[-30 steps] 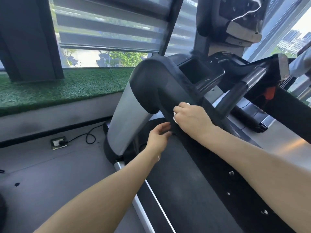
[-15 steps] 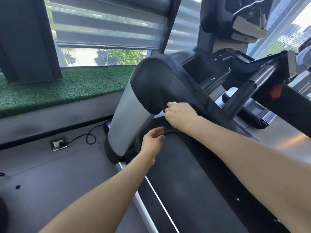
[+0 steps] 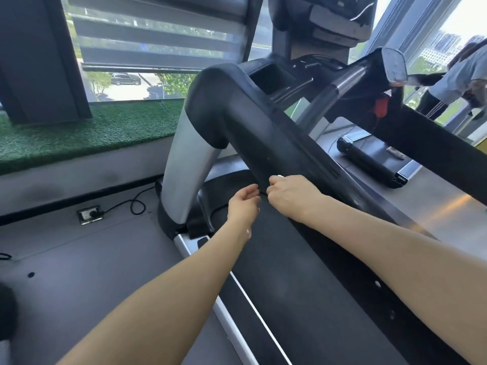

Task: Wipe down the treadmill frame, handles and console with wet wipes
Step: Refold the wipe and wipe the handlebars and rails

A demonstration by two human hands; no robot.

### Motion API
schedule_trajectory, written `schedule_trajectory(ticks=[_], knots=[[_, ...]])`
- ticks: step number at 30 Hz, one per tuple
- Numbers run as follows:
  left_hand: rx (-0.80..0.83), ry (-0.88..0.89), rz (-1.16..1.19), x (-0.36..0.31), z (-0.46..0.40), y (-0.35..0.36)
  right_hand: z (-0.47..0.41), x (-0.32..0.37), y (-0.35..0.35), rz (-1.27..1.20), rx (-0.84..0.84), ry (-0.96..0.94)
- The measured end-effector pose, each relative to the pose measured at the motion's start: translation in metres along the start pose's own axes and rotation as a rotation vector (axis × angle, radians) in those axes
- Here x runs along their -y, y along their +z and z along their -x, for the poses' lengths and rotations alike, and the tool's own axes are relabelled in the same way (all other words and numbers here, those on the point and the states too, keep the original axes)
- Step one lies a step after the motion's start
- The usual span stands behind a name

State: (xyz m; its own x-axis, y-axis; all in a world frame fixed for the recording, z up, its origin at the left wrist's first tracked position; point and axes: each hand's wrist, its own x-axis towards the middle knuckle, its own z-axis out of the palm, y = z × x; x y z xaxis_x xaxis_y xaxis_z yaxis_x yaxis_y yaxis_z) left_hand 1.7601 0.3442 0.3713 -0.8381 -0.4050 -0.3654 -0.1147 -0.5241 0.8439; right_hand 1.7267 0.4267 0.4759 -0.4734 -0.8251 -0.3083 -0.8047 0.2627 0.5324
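Looking down from the head view, the right hand [image 3: 291, 196] is curled round a wet wipe [image 3: 279, 176], only a white sliver of which shows above the knuckles, and presses it against the black handrail [image 3: 266, 138] of the treadmill. That rail's long axis runs from its bend at upper left, by the silver upright [image 3: 184, 164], down and right toward the person, so the unwiped length probably lies up and away from the grip. The left hand [image 3: 243, 205] sits just beside the right, nearer the upright, fingers loosely spread and holding nothing. The console [image 3: 329, 19] stands well beyond both.
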Motion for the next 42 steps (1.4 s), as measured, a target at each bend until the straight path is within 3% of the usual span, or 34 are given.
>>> schedule_trajectory(ticks=[8,22,26,31,35,39,42], knots=[[-0.006,0.022,0.002,-0.001,0.034,0.025,0.064,-0.002,0.007,-0.03,-0.041,0.026],[0.002,0.006,-0.027,-0.022,-0.008,-0.007,-0.051,-0.03,-0.025,0.001,-0.219,0.081],[0.011,-0.006,-0.037,-0.018,-0.011,-0.003,-0.038,-0.03,-0.021,0.136,-0.233,0.019],[0.035,-0.026,-0.026,-0.02,-0.002,0.006,0.004,-0.029,0.001,0.159,-0.31,0.134],[0.068,-0.024,-0.018,-0.023,0.0,0.008,-0.004,-0.035,-0.007,0.23,-0.265,0.122],[0.054,-0.025,-0.026,-0.021,-0.001,0.007,-0.026,-0.041,-0.015,0.251,-0.246,-0.007],[0.08,-0.018,-0.048,-0.018,0.0,0.012,-0.009,-0.037,-0.018,0.09,-0.254,0.047]])
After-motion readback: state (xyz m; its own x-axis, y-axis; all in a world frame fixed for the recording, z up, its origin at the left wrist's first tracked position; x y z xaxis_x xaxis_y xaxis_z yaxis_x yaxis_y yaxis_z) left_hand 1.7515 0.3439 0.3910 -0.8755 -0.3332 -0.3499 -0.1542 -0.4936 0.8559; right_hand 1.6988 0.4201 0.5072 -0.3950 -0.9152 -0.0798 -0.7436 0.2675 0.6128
